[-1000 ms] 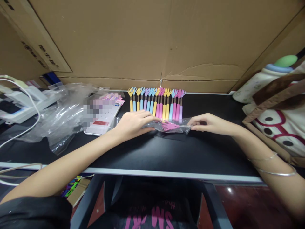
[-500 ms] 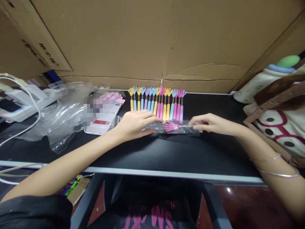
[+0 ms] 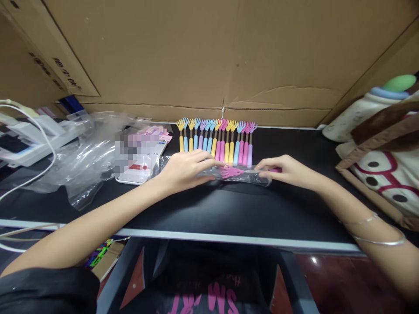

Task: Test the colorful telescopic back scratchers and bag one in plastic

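A pink back scratcher with a hand-shaped head lies crosswise between my hands, its head over or inside a clear plastic sleeve; I cannot tell which. My right hand pinches its shaft near the handle, and a bit of pink handle shows by the fingers. From the left, my left hand grips the sleeve between thumb and fingers. Just behind stands a row of back scratchers in yellow, blue, purple and pink, laid side by side with heads toward the cardboard; my left hand covers some handle ends.
A phone and a heap of clear plastic bags lie at left, beside a white power strip with cables. On the right are a bottle and a cloth bag. Cardboard walls the back of the black table.
The pink back scratcher has shifted slightly left, and its handle end now shows by my right hand. The sleeve's right end reaches further right than a second ago. My left hand barely moved.
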Action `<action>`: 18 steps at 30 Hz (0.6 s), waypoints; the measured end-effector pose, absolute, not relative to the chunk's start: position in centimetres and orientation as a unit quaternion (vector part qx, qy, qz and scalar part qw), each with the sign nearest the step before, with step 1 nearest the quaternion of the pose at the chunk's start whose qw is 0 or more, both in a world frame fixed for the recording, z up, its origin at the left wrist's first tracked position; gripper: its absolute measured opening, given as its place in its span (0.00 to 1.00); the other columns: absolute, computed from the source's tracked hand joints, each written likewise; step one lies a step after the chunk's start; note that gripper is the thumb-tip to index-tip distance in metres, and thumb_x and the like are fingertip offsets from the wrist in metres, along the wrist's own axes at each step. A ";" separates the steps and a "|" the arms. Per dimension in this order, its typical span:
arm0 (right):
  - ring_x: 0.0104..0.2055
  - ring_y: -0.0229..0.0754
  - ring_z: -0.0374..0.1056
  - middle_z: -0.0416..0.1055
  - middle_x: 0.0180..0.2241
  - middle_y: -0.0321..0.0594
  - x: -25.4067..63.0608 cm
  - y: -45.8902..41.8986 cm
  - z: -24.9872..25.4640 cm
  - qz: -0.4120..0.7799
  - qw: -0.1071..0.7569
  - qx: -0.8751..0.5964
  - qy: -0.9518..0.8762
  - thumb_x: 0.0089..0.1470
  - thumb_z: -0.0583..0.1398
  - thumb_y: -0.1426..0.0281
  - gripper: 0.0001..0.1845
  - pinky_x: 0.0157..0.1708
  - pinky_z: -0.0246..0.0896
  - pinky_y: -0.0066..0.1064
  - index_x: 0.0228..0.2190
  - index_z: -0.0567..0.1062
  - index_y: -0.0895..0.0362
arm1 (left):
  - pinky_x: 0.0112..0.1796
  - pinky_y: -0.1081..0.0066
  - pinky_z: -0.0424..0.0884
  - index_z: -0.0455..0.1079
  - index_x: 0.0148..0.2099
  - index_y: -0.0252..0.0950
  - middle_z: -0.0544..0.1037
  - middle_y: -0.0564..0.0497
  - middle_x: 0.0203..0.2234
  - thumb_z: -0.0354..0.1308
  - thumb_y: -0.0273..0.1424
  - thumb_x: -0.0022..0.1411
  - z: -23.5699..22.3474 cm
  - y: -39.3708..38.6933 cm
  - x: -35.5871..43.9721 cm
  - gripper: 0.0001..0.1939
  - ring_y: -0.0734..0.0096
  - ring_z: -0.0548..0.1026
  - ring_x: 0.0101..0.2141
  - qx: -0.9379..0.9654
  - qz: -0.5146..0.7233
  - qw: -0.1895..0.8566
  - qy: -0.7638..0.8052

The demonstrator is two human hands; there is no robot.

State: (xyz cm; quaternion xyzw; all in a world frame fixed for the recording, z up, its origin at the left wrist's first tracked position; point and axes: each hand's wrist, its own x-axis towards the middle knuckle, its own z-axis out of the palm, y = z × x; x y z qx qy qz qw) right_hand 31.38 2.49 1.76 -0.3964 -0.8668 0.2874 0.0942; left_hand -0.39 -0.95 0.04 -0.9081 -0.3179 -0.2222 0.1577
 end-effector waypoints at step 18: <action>0.19 0.32 0.57 0.70 0.19 0.32 30.5 1.6 1.3 0.149 0.183 -0.376 -0.896 0.54 0.59 0.57 0.15 0.24 0.52 0.26 0.35 0.74 0.55 | 0.30 0.77 0.65 0.66 0.55 0.44 0.78 0.56 0.39 0.52 0.42 0.67 -0.1 -1.1 -0.2 0.16 0.75 0.75 0.37 -0.909 -0.238 0.131 -0.315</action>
